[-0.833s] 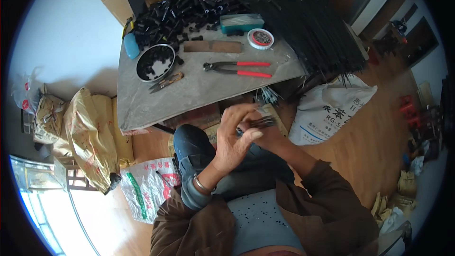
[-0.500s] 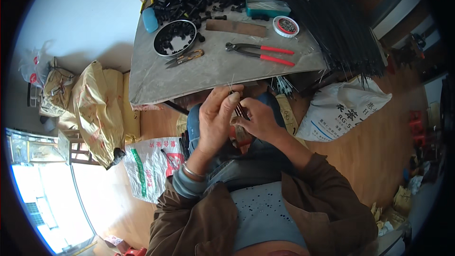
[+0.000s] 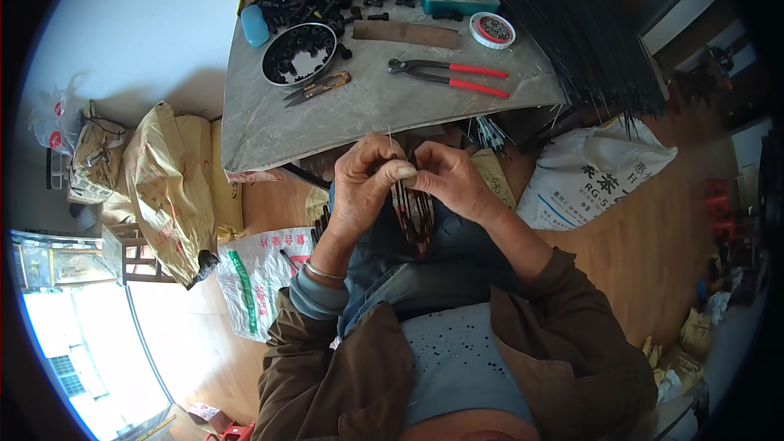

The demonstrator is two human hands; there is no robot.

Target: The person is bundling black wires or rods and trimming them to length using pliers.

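Note:
My left hand [image 3: 363, 184] is closed in a pinch just below the table's front edge, a thin pale wire [image 3: 389, 137] sticking up past its fingertips. Close against it, my right hand [image 3: 452, 178] pinches too, the thumbs nearly meeting. From between both hands a bundle of thin dark rods [image 3: 415, 224] hangs toward my lap, spread a little and tapering together at the lower end. The fingers cover the bundle's upper end, so how each rod is gripped is hidden.
On the grey table [image 3: 351, 122] lie red-handled pincers [image 3: 457, 77], thread snips [image 3: 318, 90], a bowl of black parts [image 3: 269, 69], a flat brown strip [image 3: 406, 33], a round tub [image 3: 493, 29] and a teal box [image 3: 460, 2]. Black rods [image 3: 572, 41] overhang the right. Sacks [image 3: 584, 180] stand below.
My right hand has moved up beside the left fingertips and turned inward. The rod bundle now hangs in fuller view between the hands.

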